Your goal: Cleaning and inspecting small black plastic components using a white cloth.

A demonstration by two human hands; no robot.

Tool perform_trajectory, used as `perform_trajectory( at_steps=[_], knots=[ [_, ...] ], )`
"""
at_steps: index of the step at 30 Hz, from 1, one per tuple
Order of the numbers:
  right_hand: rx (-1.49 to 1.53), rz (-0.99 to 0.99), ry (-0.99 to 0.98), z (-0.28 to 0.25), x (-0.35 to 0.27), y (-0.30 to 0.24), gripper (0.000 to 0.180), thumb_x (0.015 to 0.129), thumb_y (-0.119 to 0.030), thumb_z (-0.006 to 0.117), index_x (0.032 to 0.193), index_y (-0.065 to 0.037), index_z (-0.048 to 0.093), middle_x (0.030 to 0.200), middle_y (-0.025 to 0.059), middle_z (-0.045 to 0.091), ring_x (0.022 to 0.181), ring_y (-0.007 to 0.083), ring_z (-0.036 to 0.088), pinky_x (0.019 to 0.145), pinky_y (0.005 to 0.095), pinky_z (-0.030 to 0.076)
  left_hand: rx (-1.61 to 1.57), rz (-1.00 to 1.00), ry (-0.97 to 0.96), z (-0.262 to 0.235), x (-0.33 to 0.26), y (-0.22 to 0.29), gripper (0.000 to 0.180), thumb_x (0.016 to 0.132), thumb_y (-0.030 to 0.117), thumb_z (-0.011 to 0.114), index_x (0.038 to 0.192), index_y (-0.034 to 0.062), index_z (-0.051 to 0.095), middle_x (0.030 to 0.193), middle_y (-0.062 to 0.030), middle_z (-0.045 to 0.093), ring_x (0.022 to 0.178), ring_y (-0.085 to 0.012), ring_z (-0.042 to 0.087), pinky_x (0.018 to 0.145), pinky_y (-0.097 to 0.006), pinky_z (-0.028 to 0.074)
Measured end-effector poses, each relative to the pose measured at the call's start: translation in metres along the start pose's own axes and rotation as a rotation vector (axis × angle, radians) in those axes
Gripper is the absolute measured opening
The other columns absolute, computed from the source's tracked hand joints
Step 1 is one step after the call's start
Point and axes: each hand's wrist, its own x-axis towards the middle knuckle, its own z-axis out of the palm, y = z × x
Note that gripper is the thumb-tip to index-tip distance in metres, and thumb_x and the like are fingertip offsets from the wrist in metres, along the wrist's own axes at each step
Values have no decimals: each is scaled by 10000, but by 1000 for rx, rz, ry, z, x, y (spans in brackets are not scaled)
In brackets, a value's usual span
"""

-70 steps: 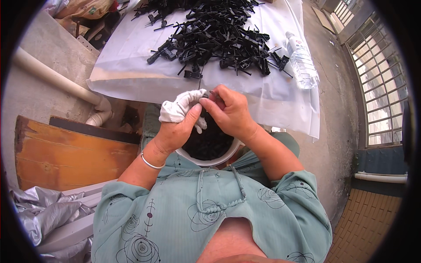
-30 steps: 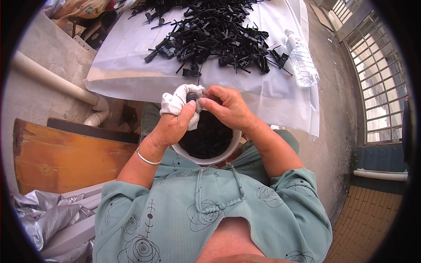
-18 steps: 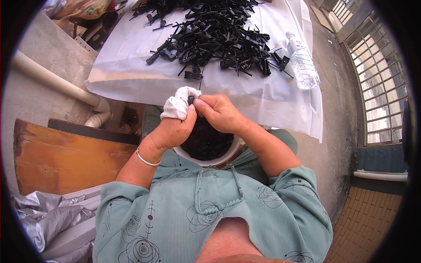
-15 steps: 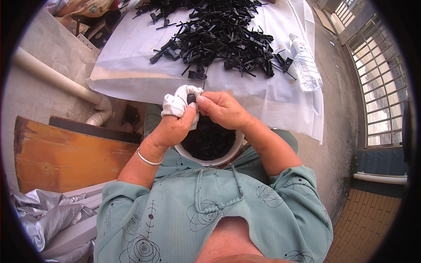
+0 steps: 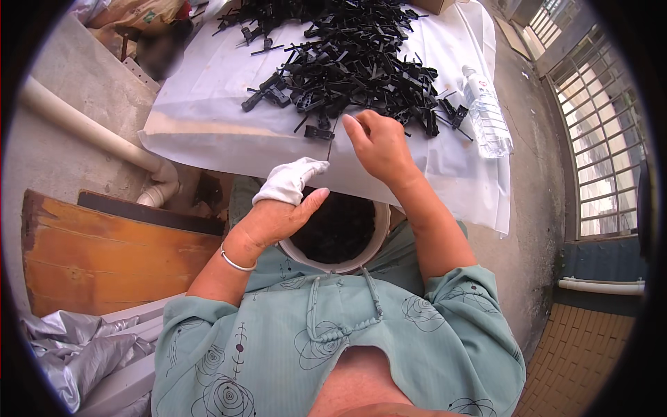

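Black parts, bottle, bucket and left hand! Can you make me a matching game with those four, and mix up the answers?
Things:
1. pile of black parts
2. clear bottle
3. white bucket
4. left hand

Clues:
A. fingers in white cloth, thumb bare
B. near the right edge of the white sheet
C. has dark pieces inside
D. heaped across the middle of the sheet

Pairs: 1-D, 2-B, 3-C, 4-A

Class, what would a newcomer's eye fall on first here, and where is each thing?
Probably the heap of black parts sprawled across the covered table at the top. Next, at the centre, the left hand, partly in white cloth, and the bare right hand near the heap. Below sits a white bucket with dark contents.
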Motion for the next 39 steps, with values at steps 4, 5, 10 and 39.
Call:
perform_trajectory(
  at_steps=[4,5,10,39],
  knots=[
    [-104,34,22,24,14,12,309,806,-262,606,871,39,624,775,192,638,723,290,636,644,338,483,-467,-556,-79,8,11,-4,277,853,188,574,1043,-10,538,885,-127,590,766,-208,590,659,-309,478],
    [-11,-22,48,29,16,18,304,791,-264,619,870,30,621,741,166,633,661,263,618,628,332,475,-593,-602,73,15,13,-8,264,864,185,567,1037,-10,527,869,-107,582,717,-176,581,606,-284,473],
    [144,23,-204,14,8,1,223,791,-208,628,836,9,612,682,116,605,583,205,558,582,303,457,-847,-697,285,25,25,-19,249,890,196,550,1034,0,498,844,-70,566,583,-115,555,471,-237,434],
    [466,-99,-250,-2,-32,-1,269,917,-211,487,775,7,556,627,57,527,588,121,477,565,276,415,-1044,-518,89,9,28,12,336,864,52,549,1174,-37,456,859,-63,590,577,-90,575,480,-197,470]
  ],
)
